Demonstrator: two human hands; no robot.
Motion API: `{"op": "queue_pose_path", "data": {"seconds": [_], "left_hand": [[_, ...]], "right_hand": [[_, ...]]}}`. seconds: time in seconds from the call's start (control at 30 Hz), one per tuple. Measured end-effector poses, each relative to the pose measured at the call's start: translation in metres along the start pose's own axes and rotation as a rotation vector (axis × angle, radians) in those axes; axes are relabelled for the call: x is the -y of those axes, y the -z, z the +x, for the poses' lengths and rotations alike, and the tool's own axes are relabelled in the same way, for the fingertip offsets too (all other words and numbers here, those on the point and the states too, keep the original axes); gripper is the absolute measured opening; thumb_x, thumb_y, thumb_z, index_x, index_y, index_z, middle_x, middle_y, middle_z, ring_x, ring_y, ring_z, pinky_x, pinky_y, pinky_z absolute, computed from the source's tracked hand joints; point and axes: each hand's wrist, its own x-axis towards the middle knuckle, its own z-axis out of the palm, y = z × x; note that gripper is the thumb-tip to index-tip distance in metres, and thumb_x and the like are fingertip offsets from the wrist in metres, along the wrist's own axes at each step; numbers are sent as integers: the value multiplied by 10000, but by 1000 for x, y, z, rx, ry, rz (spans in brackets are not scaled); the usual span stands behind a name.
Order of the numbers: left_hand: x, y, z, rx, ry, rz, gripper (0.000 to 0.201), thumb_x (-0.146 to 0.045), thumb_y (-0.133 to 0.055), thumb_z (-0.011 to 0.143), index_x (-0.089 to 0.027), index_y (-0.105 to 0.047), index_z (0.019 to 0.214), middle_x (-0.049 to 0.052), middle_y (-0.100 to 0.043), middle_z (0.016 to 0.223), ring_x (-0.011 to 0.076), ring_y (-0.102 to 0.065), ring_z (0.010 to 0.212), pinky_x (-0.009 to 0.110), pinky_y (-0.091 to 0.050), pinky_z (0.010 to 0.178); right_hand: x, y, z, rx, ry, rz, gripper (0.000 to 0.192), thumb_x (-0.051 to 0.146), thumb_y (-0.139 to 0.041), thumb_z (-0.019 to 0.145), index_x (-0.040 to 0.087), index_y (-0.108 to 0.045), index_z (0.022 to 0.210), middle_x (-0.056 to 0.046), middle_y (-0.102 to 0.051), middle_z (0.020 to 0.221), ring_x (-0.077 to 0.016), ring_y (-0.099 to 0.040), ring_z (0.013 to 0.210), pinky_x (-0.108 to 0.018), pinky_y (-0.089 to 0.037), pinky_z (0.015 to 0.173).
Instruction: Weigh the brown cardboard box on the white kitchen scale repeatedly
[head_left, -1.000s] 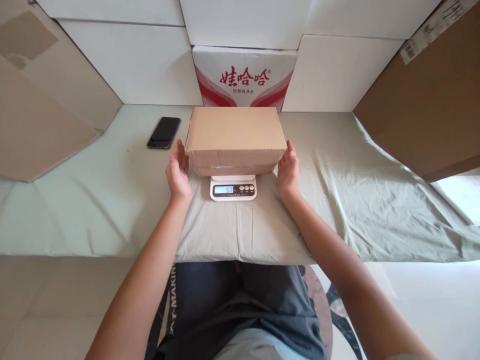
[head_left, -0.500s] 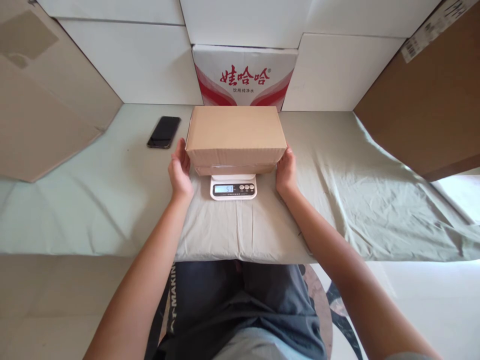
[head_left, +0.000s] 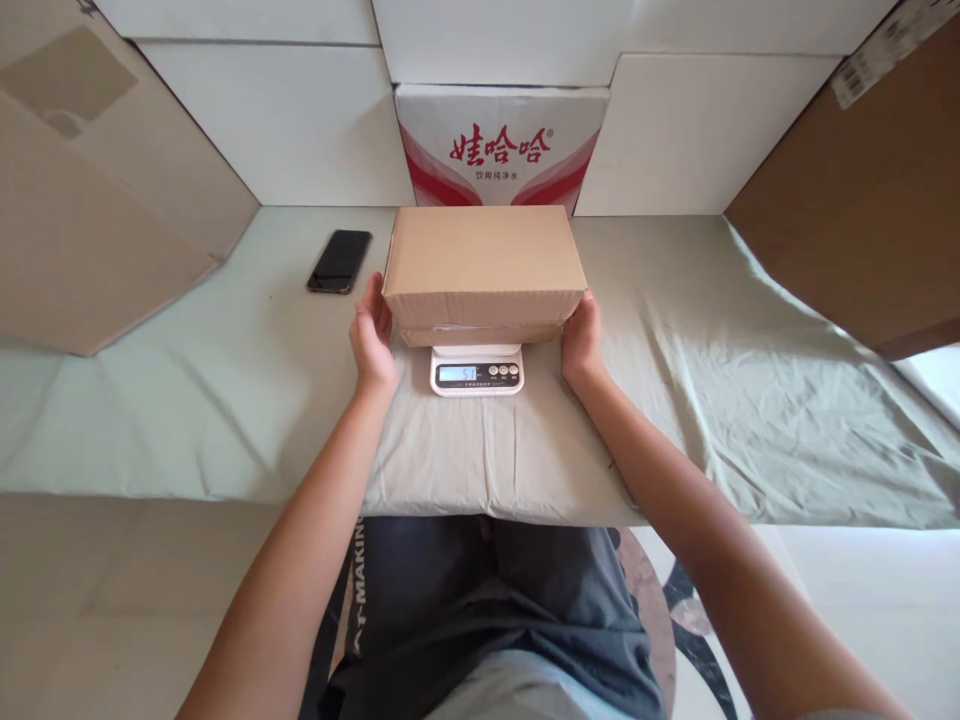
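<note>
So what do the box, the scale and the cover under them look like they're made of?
Box: plain brown cardboard, matte, with a folded front edge. Scale: probably smooth white plastic, slightly glossy, with a lit display. Cover: thin pale green cloth, matte, judging by its creases and wrinkles.

Both bare forearms reach forward from the lower edge toward 12 o'clock, converging slightly as they go. The left hand point(head_left: 373, 340) stands on edge at about 11 o'clock, palm turned inward toward 3 o'clock, fingers extended and close together. The right hand point(head_left: 582, 340) mirrors it at about 1 o'clock, palm facing 9 o'clock, fingers straight, wrists level with each other.
</note>
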Motion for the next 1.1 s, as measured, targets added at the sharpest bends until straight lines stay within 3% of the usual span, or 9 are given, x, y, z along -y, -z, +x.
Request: {"op": "queue_pose_path", "data": {"seconds": [0.23,1.1], "left_hand": [[-5,-6,-3,-17,-6,-37,784,-862,-496,851,-287,-684,1349,61,-551,1631,305,-436,1575,437,-388,1302],[-7,-7,-4,-2,-17,-40,723,-809,-482,901,-284,-687,1353,54,-555,1629,304,-428,1580,434,-380,1311]], "right_hand": [[0,1,1,-5,6,-19,562,668,-518,902,333,-644,1336,22,-614,1571,-245,-376,1625,-519,-266,1389],[4,0,2,-14,-26,-40,587,656,-528,906,354,-625,1400,33,-603,1583,-244,-370,1628,-549,-273,1380]]}}
